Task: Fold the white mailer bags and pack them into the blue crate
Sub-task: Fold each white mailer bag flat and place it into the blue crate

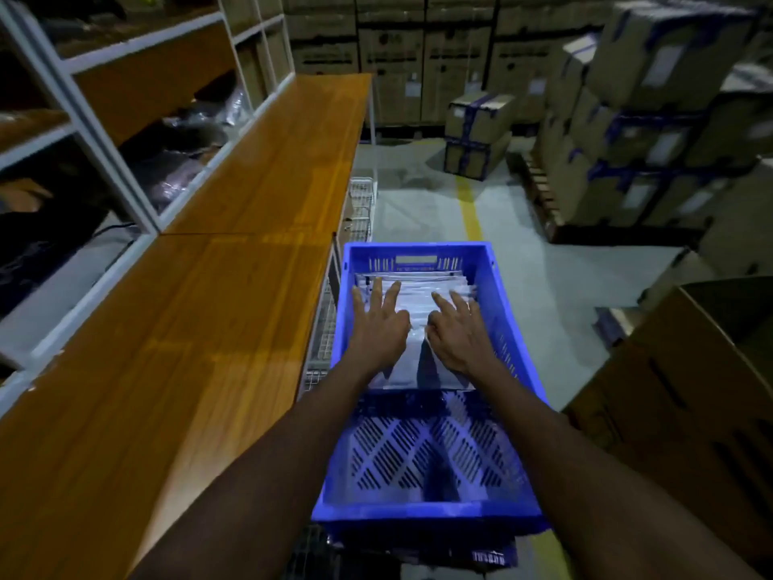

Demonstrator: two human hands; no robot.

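One long wooden worktop (259, 286) fills the view from 7 to 11 o'clock. Stacked cardboard boxes (652, 119) stand at 1 to 3 o'clock, their labels too blurred to read. The blue crate (426, 514) sits at 6 o'clock beside the worktop's edge, its long axis running 6 to 12. The white mailer bags (418, 295) lie flat and stacked in its 12 o'clock half, their length seemingly along the same line. The 6 o'clock half shows slotted floor. A pale panel on the crate's far wall carries nothing legible.

The left hand (378, 324) and right hand (460, 332) rest side by side on top of the bags. Each grip is wide, fingers spread and straight, holding nothing, pressing down. The bags lie directly under both palms, neither hand nearer. Pressing the stack flat looks like the step in hand, and a next bag would probably go toward 6 o'clock.
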